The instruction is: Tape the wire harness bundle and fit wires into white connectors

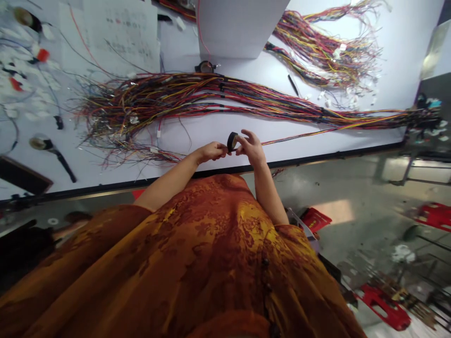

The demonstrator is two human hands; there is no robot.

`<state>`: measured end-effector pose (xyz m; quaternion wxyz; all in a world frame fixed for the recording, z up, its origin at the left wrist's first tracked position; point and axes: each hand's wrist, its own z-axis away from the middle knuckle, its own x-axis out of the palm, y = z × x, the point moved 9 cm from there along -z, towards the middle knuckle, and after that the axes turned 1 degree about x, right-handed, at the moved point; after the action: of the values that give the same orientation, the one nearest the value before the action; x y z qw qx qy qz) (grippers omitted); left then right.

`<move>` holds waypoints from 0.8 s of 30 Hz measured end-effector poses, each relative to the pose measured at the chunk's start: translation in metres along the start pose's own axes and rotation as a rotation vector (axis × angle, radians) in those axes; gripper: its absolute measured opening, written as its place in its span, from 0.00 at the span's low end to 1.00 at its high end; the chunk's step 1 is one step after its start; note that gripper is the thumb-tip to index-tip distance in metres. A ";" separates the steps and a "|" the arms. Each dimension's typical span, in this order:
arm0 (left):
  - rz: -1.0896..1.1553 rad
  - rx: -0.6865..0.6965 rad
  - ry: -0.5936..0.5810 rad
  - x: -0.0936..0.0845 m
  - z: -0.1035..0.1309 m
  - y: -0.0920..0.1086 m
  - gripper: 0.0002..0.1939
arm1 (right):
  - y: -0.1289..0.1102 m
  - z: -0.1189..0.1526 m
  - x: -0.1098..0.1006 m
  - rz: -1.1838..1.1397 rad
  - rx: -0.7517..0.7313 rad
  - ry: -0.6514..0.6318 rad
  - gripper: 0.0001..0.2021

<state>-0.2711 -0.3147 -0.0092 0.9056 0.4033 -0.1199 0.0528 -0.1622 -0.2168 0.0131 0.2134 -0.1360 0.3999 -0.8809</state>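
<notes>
Tape roll [232, 142], black, ring-shaped

I can't read the print on the papers [121, 35]; it is blurred. The fingers of my left hand [214, 151] and right hand [251, 149] hide part of the thin wires [299, 136]. The top edge cuts off the grey box [239, 23].

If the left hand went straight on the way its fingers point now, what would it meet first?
The left hand would probably meet the round black roll of tape first, held by the right hand; the gap looks tiny, though depth is unclear from this one view.
</notes>
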 end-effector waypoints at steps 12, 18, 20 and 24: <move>0.021 -0.048 -0.059 0.011 0.005 0.002 0.13 | 0.060 0.028 0.017 0.254 -0.151 -0.110 0.17; -0.451 0.191 0.114 0.001 0.004 0.021 0.17 | 0.044 0.065 0.019 0.254 -0.042 -0.163 0.20; -0.432 0.236 0.121 0.001 0.005 0.024 0.17 | 0.024 0.052 0.027 0.116 -0.048 -0.185 0.23; -0.270 0.150 0.075 0.007 0.013 0.017 0.16 | 0.013 0.029 0.013 -0.016 -0.037 -0.057 0.24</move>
<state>-0.2703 -0.3128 0.0131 0.8757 0.4800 -0.0263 -0.0454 -0.1581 -0.2500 0.0226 0.2153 -0.1683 0.4087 -0.8708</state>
